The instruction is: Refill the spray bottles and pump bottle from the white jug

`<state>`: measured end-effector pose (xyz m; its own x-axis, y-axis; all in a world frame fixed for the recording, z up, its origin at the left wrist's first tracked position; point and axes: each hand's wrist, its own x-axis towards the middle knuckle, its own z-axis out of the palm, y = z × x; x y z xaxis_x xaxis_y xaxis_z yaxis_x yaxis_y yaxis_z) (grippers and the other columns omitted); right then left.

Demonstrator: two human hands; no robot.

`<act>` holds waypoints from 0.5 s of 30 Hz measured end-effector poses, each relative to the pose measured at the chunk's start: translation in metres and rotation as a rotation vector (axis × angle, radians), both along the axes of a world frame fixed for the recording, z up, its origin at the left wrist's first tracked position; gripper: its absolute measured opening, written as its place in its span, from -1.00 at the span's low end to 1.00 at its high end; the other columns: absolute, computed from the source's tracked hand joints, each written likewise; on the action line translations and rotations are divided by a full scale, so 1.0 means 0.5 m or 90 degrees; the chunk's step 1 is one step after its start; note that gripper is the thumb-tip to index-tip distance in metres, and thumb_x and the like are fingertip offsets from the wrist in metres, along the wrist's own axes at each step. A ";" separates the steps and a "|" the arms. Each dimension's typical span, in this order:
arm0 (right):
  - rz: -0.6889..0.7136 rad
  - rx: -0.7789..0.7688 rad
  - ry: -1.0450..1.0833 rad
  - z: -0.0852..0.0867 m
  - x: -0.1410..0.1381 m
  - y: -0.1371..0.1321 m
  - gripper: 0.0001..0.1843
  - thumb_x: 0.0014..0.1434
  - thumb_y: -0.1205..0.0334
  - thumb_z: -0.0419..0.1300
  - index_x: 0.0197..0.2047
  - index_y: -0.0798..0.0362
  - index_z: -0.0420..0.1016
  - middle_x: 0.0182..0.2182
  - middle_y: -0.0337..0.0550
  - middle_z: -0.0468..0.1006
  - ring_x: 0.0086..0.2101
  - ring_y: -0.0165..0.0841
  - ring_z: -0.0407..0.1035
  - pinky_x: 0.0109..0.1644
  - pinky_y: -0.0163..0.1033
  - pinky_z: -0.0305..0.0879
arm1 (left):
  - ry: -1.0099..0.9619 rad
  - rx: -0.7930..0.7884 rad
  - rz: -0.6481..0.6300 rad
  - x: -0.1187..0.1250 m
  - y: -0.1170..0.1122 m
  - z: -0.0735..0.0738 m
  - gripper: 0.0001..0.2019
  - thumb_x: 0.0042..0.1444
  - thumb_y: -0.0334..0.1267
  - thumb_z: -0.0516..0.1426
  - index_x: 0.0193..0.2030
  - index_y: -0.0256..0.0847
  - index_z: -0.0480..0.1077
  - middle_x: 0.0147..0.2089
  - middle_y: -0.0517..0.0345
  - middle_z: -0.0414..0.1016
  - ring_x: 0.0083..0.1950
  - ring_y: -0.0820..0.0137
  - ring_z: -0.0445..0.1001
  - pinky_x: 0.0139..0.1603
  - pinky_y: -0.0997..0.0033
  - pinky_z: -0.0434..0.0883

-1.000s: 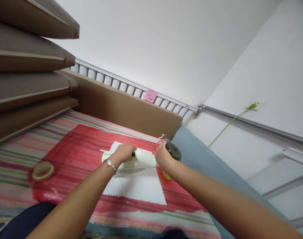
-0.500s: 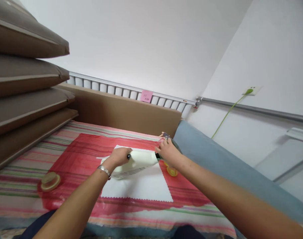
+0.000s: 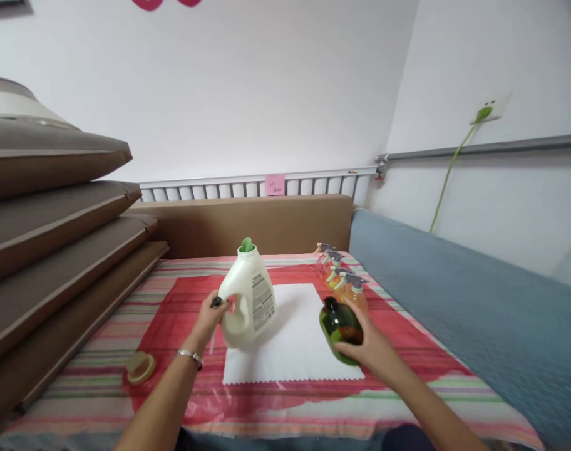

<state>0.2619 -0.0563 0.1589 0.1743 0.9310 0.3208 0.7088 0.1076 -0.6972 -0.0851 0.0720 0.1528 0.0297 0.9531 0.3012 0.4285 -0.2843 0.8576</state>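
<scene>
My left hand (image 3: 211, 315) is closed round the handle of a cream detergent jug (image 3: 242, 285), which tilts slightly above the white sheet. The jug has no cap on, and its green spout (image 3: 246, 244) shows at the mouth. A small black piece (image 3: 216, 302), perhaps a cap, is pinched at the same hand's fingers. On the right, my right hand (image 3: 367, 341) grips a dark green see-through bottle (image 3: 337, 322) round its body, tilted away from the jug. Below both lies the white sheet with zigzag edges (image 3: 290, 366).
Several spray bottles (image 3: 355, 289) stand in a row behind my right hand. A beige round cap (image 3: 139, 368) lies on the red plastic sheet (image 3: 166, 326) at left. Stacked brown cushions (image 3: 64, 275) rise on the left; a blue padded side (image 3: 445, 294) runs along the right.
The jug has gone from lying nearly level to almost upright. My right hand has drawn the green bottle away from the jug's mouth, toward me and right. The view has tipped up.
</scene>
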 end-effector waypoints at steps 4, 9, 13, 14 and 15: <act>-0.005 -0.054 0.125 -0.082 -0.018 -0.052 -0.04 -0.27 0.24 0.22 0.23 0.09 -0.02 0.12 0.12 0.28 0.06 -0.10 0.26 0.14 -0.05 0.16 | -0.095 -0.026 0.009 0.033 0.014 -0.050 -0.75 -0.14 -0.07 0.12 -0.43 -0.19 0.20 -0.58 0.37 0.13 -0.59 0.56 0.16 -0.61 0.57 0.13; -0.007 -0.082 0.148 -0.113 -0.041 -0.087 -0.05 -0.27 0.25 0.22 0.24 0.07 0.01 0.14 0.06 0.28 0.09 -0.09 0.23 0.17 -0.04 0.12 | -0.151 -0.065 -0.019 0.043 0.027 -0.094 -0.72 -0.25 -0.10 0.19 -0.44 -0.23 0.28 -0.62 0.39 0.13 -0.63 0.57 0.10 -0.65 0.58 0.07; 0.016 -0.090 0.161 -0.118 -0.065 -0.086 -0.04 -0.25 0.28 0.20 0.26 0.05 -0.02 0.16 0.04 0.24 0.12 -0.12 0.18 0.19 -0.05 0.09 | -0.178 -0.090 -0.031 0.032 0.019 -0.100 -0.70 -0.32 -0.18 0.24 -0.41 -0.28 0.38 -0.62 0.35 0.22 -0.63 0.54 0.16 -0.66 0.56 0.10; 0.023 -0.091 0.161 -0.118 -0.071 -0.084 -0.04 -0.26 0.28 0.20 0.26 0.05 -0.03 0.17 0.04 0.23 0.13 -0.12 0.17 0.20 -0.05 0.08 | -0.185 -0.094 -0.032 0.029 0.015 -0.098 -0.69 -0.34 -0.20 0.26 -0.40 -0.29 0.41 -0.63 0.34 0.24 -0.63 0.54 0.17 -0.66 0.56 0.11; 0.030 -0.092 0.161 -0.117 -0.077 -0.082 -0.04 -0.26 0.28 0.20 0.26 0.05 -0.03 0.17 0.04 0.23 0.13 -0.12 0.17 0.20 -0.05 0.07 | -0.193 -0.094 -0.030 0.025 0.011 -0.094 -0.69 -0.37 -0.22 0.27 -0.40 -0.30 0.43 -0.63 0.33 0.25 -0.63 0.53 0.18 -0.66 0.56 0.11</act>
<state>0.2232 -0.0970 0.1004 0.1868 0.9730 0.1358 0.5072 0.0228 -0.8615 -0.0723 0.0776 0.1056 0.0047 0.9869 0.1611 0.1365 -0.1603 0.9776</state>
